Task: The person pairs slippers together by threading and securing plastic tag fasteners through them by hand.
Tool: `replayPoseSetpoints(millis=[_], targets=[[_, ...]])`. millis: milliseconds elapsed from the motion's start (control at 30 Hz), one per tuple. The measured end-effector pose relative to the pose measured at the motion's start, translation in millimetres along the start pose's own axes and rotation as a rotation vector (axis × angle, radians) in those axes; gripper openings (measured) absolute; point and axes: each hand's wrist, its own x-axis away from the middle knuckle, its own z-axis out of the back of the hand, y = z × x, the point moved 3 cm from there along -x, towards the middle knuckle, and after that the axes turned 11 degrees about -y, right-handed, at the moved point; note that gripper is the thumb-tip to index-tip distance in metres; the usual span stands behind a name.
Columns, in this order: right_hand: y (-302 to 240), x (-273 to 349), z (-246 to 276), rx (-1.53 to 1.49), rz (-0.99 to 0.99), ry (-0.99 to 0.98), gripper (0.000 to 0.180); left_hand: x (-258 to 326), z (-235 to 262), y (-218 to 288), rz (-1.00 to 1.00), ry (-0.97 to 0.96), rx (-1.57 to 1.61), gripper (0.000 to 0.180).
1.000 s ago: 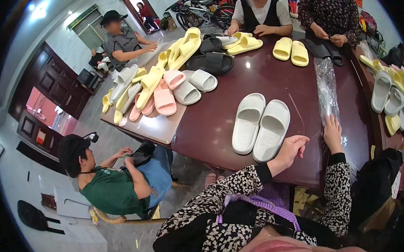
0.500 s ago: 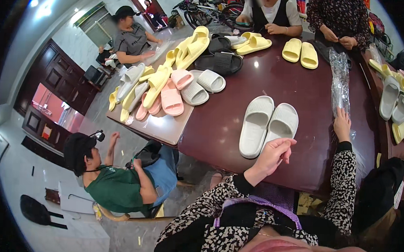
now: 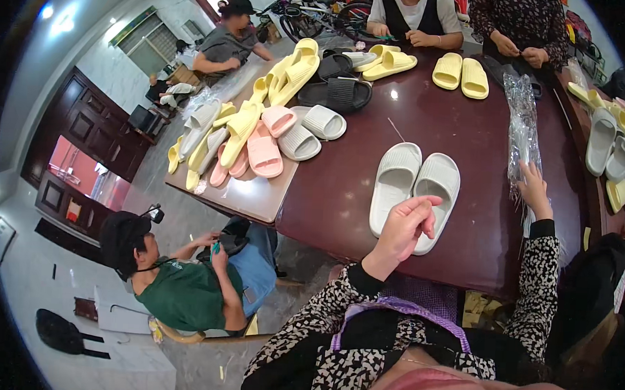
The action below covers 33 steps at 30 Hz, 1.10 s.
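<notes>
A pair of light grey slippers (image 3: 439,178) lies side by side on the dark red table in front of me. My left hand (image 3: 407,227) is over their near ends, its fingers curled in; anything inside them is hidden. To the right, my right hand (image 3: 534,192) rests at the near end of a long stack of clear plastic bags (image 3: 520,124). Its fingers are stretched out and touch the plastic. A thin pale strip (image 3: 396,130) shows just beyond the left grey slipper.
Yellow, pink, grey and black slippers (image 3: 265,151) are heaped at the left. A yellow pair (image 3: 461,76) lies at the far side. More slippers (image 3: 611,142) lie at the right edge. Several people work around the table, one in a green shirt (image 3: 189,294) seated at the left.
My left hand has shifted slightly left and nearer the slippers. My right hand's fingers have moved a little on the bags. The thin strip beyond the slippers is newly visible.
</notes>
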Motion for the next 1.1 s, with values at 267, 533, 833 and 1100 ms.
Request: replayPoseSetpoints(millis=[267, 533, 833, 1100], targets=[[-1.9, 24.4, 14.8, 0.069, -0.010, 0.084, 0.060, 8.2, -2.0, 34.2, -0.294, 0.068, -0.023, 0.023], [-148.5, 103.5, 106.1, -0.424, 0.567, 0.223, 0.030, 11.4, -12.4, 32.8, -0.192, 0.043, -0.124, 0.023], [-239.4, 152.6, 65.0, -0.958, 0.625, -0.018, 0.014, 11.5, -30.7, -0.3, -0.052, -0.071, -0.266, 0.021], [-233.1, 151.1, 54.2, -1.149, 0.608, 0.048, 0.008, 11.8, -23.6, -14.8, 0.117, -0.118, -0.326, 0.022]])
